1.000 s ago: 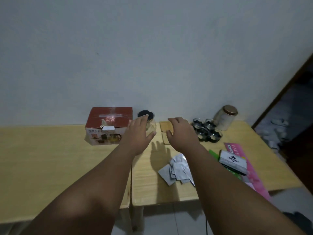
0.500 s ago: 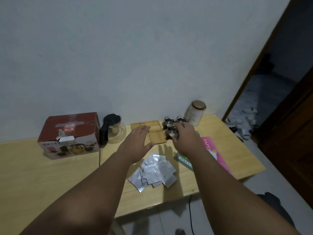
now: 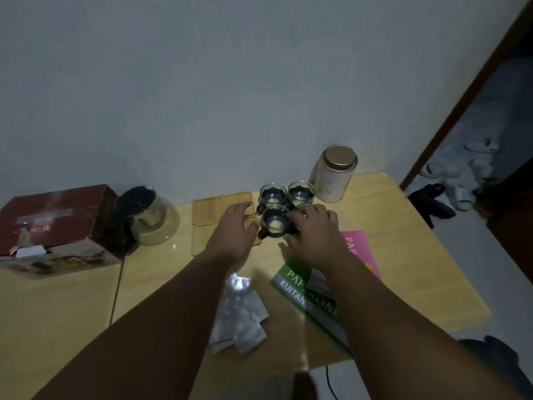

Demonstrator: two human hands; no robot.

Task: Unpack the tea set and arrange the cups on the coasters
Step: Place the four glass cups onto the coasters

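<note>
Dim light falls on a pale wall and a light wooden bench [image 3: 403,255], where a person leans in with both bare arms stretched toward the far edge. Three glass cups in black holders stand clustered near that edge: two back cups [image 3: 285,194] side by side, and a near cup [image 3: 274,222] just in front of them. The right hand [image 3: 313,235] is curled round the right side of the near cup, thumb below it and fingers above, gripping it; whatever else lies under the palm is hidden. The left hand [image 3: 233,230] hovers flat with fingers straight and spread, its thumb tip just beside the cup's left side. It is held over the wooden coasters [image 3: 206,207], which lie flat and close together along the far edge, immediately left of the cups. No visible cup stands on a coaster. A pale canister [image 3: 331,180] with a gold lid stands toward the far right corner, just beside the back cups. Left of the coasters sits a glass teapot [image 3: 153,220] with a black lid, and beyond it, at the left end of the bench, a red cardboard box [image 3: 57,223] with a torn flap. Silver sachets [image 3: 239,313] lie heaped toward the near edge between the forearms, while a green booklet [image 3: 300,287] and a pink booklet [image 3: 357,249] rest partly under the right forearm. Shoes [image 3: 458,194] are scattered on the floor by a dark doorway at right.
</note>
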